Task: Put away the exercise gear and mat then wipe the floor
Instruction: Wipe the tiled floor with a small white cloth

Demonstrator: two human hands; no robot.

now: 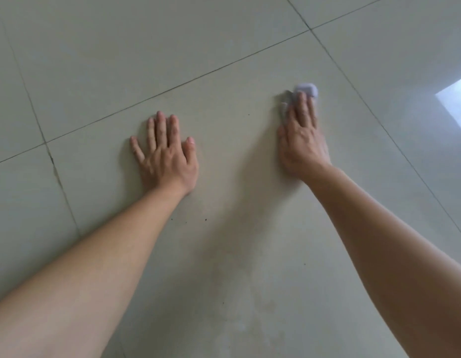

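My right hand [303, 140] presses flat, fingers straight, on a small pale grey-lilac cloth [306, 89] lying on the tiled floor [224, 60]. Only the cloth's far end and left edge show past my fingers; the rest is hidden under the hand. My left hand [164, 153] lies flat on the floor to the left, fingers spread, holding nothing. Both bare forearms reach in from the bottom corners. No exercise gear or mat is in view.
Pale glossy tiles with dark grout lines fill the view. A few dark specks [205, 219] dot the tile between my arms. A bright reflection of light [456, 99] sits at the right edge.
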